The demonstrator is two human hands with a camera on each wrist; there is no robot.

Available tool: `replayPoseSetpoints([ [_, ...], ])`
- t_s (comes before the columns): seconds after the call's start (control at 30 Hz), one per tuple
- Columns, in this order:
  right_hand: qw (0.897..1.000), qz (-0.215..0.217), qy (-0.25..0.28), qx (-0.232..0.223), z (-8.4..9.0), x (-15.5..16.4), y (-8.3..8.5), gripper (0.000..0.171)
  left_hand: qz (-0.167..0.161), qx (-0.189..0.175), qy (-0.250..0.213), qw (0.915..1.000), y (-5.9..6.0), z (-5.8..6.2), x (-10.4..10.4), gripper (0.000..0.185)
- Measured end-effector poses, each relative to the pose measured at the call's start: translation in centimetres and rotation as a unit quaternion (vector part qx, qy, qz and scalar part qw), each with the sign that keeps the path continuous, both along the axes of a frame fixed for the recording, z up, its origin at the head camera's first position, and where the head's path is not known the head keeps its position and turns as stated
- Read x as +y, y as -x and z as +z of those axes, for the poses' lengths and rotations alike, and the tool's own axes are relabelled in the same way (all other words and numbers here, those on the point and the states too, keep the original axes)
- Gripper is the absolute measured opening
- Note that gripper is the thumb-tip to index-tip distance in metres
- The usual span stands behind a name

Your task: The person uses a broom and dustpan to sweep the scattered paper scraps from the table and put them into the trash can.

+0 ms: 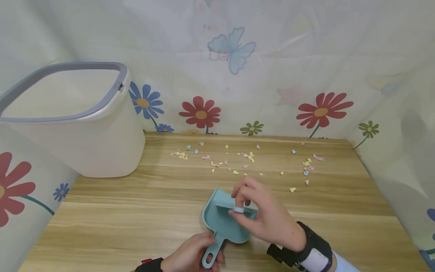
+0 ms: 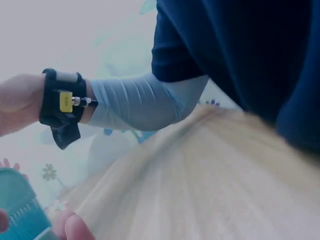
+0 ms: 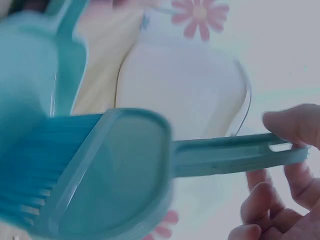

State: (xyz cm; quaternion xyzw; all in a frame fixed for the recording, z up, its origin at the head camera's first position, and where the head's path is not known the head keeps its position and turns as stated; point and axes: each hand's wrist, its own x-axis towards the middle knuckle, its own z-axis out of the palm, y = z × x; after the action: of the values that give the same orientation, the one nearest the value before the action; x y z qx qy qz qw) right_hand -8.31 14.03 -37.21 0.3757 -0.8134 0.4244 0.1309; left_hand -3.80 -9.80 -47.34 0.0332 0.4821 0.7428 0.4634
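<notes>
A teal dustpan [image 1: 221, 224] lies on the wooden table [image 1: 119, 223] near the front edge. My left hand [image 1: 200, 253] grips its handle [image 1: 211, 257]. A matching teal brush [image 1: 224, 203] rests in the pan, and my right hand [image 1: 239, 207] pinches the end of its handle between thumb and fingers. In the right wrist view the brush [image 3: 120, 165] fills the frame, bristles to the left, and my right hand [image 3: 282, 160] holds the handle tip. The left wrist view shows the pan's edge [image 2: 15, 200] and my left fingertips [image 2: 75, 227].
A tall white bin [image 1: 78, 124] with a grey rim stands at the table's back left. Several small coloured paper scraps [image 1: 249, 156] lie scattered across the far half of the table. Flowered cloth walls [image 1: 238, 75] close in the back and sides.
</notes>
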Motion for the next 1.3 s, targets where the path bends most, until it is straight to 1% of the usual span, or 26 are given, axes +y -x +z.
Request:
replayPoseSetpoints([
  [0.07, 1.0, -0.011, 0.012, -0.001, 0.0, 0.4, 1.5, 0.034, -0.006, 0.037, 0.047, 0.9982, 0.5, 0.1, -0.2, 0.026],
  [0.17, 0.999, -0.047, 0.014, 0.002, -0.5, 0.9, 3.4, 0.028, -0.018, 0.084, 0.112, 0.9899, 1.3, 0.3, -0.5, 0.027],
  [0.27, 0.997, -0.078, -0.003, 0.021, -1.3, 1.3, 4.7, 0.025, -0.028, 0.13, 0.155, 0.979, 2.2, 0.4, -0.9, 0.028],
  [0.33, 0.996, -0.085, -0.02, 0.027, -1.8, 1.6, 5.2, 0.021, -0.031, 0.159, 0.18, 0.9703, 2.9, 0.6, -1.2, 0.028],
  [0.37, 0.995, -0.086, -0.031, 0.03, -2.0, 1.8, 5.3, 0.019, -0.031, 0.177, 0.195, 0.9642, 3.1, 0.6, -1.4, 0.028],
  [0.4, 0.995, -0.085, -0.039, 0.028, -2.2, 1.9, 5.4, 0.016, -0.033, 0.209, 0.212, 0.954, 3.4, 0.7, -1.6, 0.029],
  [0.43, 0.995, -0.083, -0.046, 0.024, -2.3, 2.1, 5.4, 0.014, -0.035, 0.243, 0.231, 0.9414, 3.7, 0.8, -1.7, 0.03],
  [0.47, 0.995, -0.081, -0.051, 0.021, -2.4, 2.3, 5.4, 0.013, -0.037, 0.275, 0.25, 0.9276, 4.0, 0.8, -1.9, 0.032],
  [0.5, 0.995, -0.083, -0.054, 0.017, -2.4, 2.6, 5.4, 0.012, -0.039, 0.307, 0.269, 0.9118, 4.3, 0.9, -2.1, 0.035],
  [0.53, 0.995, -0.087, -0.056, 0.014, -2.3, 2.9, 5.3, 0.013, -0.042, 0.341, 0.29, 0.893, 4.5, 0.9, -2.3, 0.036],
  [0.6, 0.994, -0.099, -0.051, 0.013, -1.9, 3.8, 5.3, 0.015, -0.045, 0.403, 0.333, 0.8512, 5.0, 1.1, -2.7, 0.037],
  [0.67, 0.991, -0.12, -0.041, 0.029, -1.5, 4.8, 5.4, 0.019, -0.047, 0.431, 0.365, 0.8236, 5.3, 1.4, -3.0, 0.036],
  [0.73, 0.988, -0.142, -0.028, 0.059, -1.0, 5.9, 5.9, 0.024, -0.048, 0.452, 0.394, 0.7989, 5.6, 1.7, -3.3, 0.033],
  [0.83, 0.98, -0.163, -0.016, 0.112, -0.8, 7.5, 6.9, 0.031, -0.046, 0.467, 0.424, 0.7746, 6.0, 2.3, -3.7, 0.035],
  [0.9, 0.976, -0.167, -0.017, 0.14, -0.9, 8.3, 7.8, 0.035, -0.046, 0.482, 0.446, 0.753, 6.2, 2.6, -3.9, 0.038],
  [1.0, 0.974, -0.169, -0.036, 0.146, -2.0, 9.3, 9.0, 0.038, -0.046, 0.499, 0.47, 0.7263, 6.6, 3.0, -4.3, 0.042],
  [1.03, 0.974, -0.169, -0.046, 0.147, -2.5, 9.5, 9.4, 0.038, -0.046, 0.504, 0.476, 0.7195, 6.7, 3.1, -4.4, 0.044],
  [1.07, 0.973, -0.17, -0.056, 0.149, -3.0, 9.5, 9.6, 0.038, -0.047, 0.508, 0.479, 0.7141, 6.8, 3.2, -4.6, 0.046],
  [1.1, 0.972, -0.171, -0.066, 0.148, -3.5, 9.6, 9.8, 0.038, -0.049, 0.51, 0.481, 0.7113, 6.8, 3.2, -4.7, 0.046],
  [1.13, 0.971, -0.172, -0.077, 0.149, -4.0, 9.5, 10.0, 0.039, -0.051, 0.511, 0.481, 0.7109, 6.9, 3.2, -4.8, 0.047],
  [1.17, 0.969, -0.17, -0.089, 0.154, -4.5, 9.4, 10.1, 0.04, -0.052, 0.513, 0.482, 0.7082, 7.0, 3.2, -4.9, 0.048],
  [1.2, 0.968, -0.169, -0.101, 0.157, -4.9, 9.2, 10.1, 0.041, -0.055, 0.514, 0.482, 0.7075, 7.1, 3.1, -5.0, 0.048],
  [1.3, 0.963, -0.169, -0.14, 0.156, -5.6, 8.7, 9.8, 0.045, -0.056, 0.519, 0.486, 0.7009, 7.3, 3.1, -5.3, 0.047],
])
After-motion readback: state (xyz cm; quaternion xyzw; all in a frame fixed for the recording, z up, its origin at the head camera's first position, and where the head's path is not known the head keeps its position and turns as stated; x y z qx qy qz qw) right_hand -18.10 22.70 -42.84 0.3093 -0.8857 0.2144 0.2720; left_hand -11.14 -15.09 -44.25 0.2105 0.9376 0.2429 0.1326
